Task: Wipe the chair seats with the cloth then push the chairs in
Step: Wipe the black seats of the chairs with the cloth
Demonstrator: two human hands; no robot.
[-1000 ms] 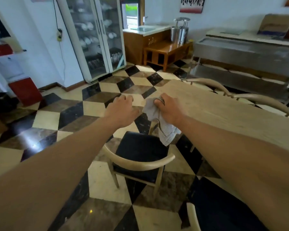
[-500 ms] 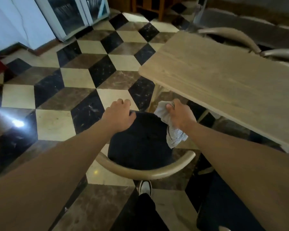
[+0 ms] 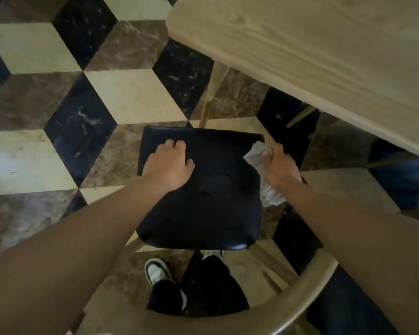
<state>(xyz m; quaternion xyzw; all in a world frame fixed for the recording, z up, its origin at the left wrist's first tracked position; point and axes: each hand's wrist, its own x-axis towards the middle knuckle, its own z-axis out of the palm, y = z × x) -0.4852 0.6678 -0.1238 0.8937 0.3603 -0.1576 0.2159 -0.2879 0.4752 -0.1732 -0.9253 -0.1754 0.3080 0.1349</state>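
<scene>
Black seat (image 3: 203,189) now fills the view as both arms have dropped to it: left hand (image 3: 171,165) rests loosely curled at its front left corner, right hand (image 3: 279,166) clamps the cloth (image 3: 257,155) at the right edge (wiping looks about to start).

Cloth (image 3: 258,157) partly hidden behind my right hand (image 3: 279,169); can't see how much is bunched in palm. Left hand (image 3: 171,164) fingertips curl out of sight, contact with seat (image 3: 203,201) unclear. Table (image 3: 324,49) cut by top and right edges. Chair back (image 3: 298,308) cut by bottom edge. Second chair (image 3: 406,180) at right blurred, mostly under table.
</scene>
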